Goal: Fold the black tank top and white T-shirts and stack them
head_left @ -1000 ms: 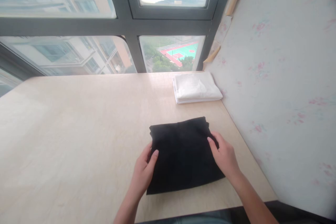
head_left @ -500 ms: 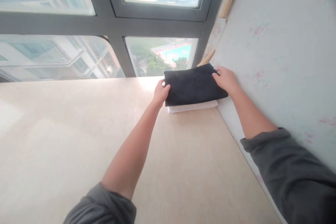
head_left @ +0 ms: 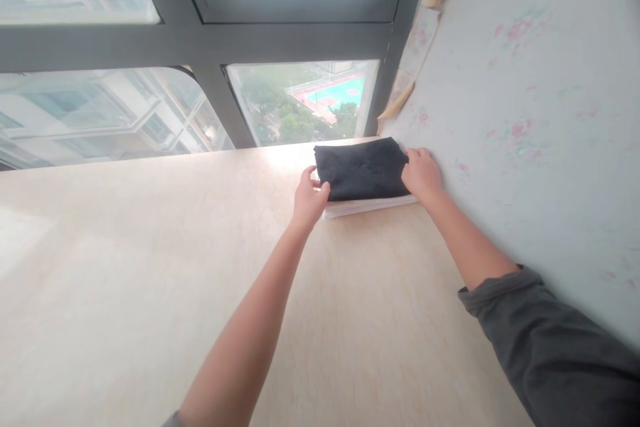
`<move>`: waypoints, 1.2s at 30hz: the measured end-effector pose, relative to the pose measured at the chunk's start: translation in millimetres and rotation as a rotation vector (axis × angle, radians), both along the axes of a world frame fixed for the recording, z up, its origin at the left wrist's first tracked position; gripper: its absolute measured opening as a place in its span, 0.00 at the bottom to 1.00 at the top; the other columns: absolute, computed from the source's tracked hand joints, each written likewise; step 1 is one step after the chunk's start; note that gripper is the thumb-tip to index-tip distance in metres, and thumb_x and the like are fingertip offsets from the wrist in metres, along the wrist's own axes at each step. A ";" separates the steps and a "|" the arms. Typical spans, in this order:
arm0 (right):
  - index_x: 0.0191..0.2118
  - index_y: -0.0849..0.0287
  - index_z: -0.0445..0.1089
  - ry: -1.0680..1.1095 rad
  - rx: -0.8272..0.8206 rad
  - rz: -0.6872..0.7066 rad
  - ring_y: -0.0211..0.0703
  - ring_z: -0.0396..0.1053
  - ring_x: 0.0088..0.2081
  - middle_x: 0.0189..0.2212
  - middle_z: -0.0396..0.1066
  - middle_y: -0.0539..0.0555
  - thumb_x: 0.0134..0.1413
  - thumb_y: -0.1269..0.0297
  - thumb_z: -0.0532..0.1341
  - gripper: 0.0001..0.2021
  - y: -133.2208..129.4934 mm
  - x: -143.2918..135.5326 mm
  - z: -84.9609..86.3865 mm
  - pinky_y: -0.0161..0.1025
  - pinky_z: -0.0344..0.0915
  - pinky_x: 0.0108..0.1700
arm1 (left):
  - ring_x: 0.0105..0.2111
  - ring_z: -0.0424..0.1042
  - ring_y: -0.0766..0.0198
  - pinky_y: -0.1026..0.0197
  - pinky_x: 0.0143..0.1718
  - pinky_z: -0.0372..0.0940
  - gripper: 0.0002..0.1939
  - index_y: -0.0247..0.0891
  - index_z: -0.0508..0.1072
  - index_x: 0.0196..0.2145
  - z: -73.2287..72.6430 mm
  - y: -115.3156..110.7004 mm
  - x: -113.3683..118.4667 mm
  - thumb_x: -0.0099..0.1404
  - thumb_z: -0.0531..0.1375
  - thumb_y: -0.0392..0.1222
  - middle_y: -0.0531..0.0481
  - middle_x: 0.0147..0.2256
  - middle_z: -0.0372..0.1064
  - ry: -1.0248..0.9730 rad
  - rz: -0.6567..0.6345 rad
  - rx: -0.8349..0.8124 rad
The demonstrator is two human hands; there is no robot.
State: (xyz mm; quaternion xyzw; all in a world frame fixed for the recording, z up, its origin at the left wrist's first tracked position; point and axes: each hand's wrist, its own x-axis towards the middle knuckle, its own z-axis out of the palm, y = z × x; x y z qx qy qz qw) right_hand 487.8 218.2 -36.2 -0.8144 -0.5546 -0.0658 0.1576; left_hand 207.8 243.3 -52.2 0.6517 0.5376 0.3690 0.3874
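A folded black cloth [head_left: 363, 170], perhaps a garment, lies on top of a folded white cloth [head_left: 357, 208], whose front edge shows below it. My left hand [head_left: 311, 197] grips the left end of the black cloth, thumb at its front corner and fingers along the side. At the opposite end, my right hand [head_left: 421, 170] has its fingers closed on the right edge of the black cloth; part of this grip is hidden. Small creases run across the top of the black cloth.
The pale, wood-look ledge [head_left: 150, 293] carries the pile in its corner. Behind it stands a grey window frame [head_left: 300, 40]. A floral-papered wall [head_left: 525, 180] rises close on the right, with peeling wallpaper [head_left: 397, 103] beside the frame.
The black cloth has come down onto the white cloth and sits flatter. Both hands have lowered with it, and the view has shifted slightly.
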 end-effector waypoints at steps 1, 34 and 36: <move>0.60 0.65 0.66 -0.019 -0.008 0.018 0.54 0.67 0.51 0.54 0.65 0.67 0.60 0.74 0.49 0.23 -1.4 1.5 1.0 0.46 0.64 0.51 | 0.36 0.73 0.63 0.58 0.42 0.67 0.30 0.38 0.57 0.64 -0.8 -1.5 -1.2 0.65 0.55 0.40 0.46 0.40 0.72 0.047 0.000 0.023; 0.61 0.73 0.62 0.158 0.158 -0.003 0.62 0.61 0.62 0.59 0.64 0.74 0.63 0.59 0.49 0.27 -156.8 -48.9 -101.5 0.58 0.60 0.60 | 0.69 0.48 0.46 0.41 0.68 0.44 0.29 0.37 0.59 0.67 -52.1 -149.0 -96.9 0.73 0.47 0.51 0.39 0.70 0.48 0.908 -0.153 0.301; 0.59 0.71 0.66 0.069 0.115 0.111 0.62 0.56 0.65 0.62 0.61 0.72 0.64 0.62 0.49 0.24 -182.0 -72.0 -109.8 0.59 0.56 0.63 | 0.70 0.47 0.46 0.41 0.68 0.45 0.30 0.38 0.59 0.68 -53.5 -171.7 -108.8 0.73 0.46 0.51 0.40 0.70 0.47 0.922 -0.159 0.285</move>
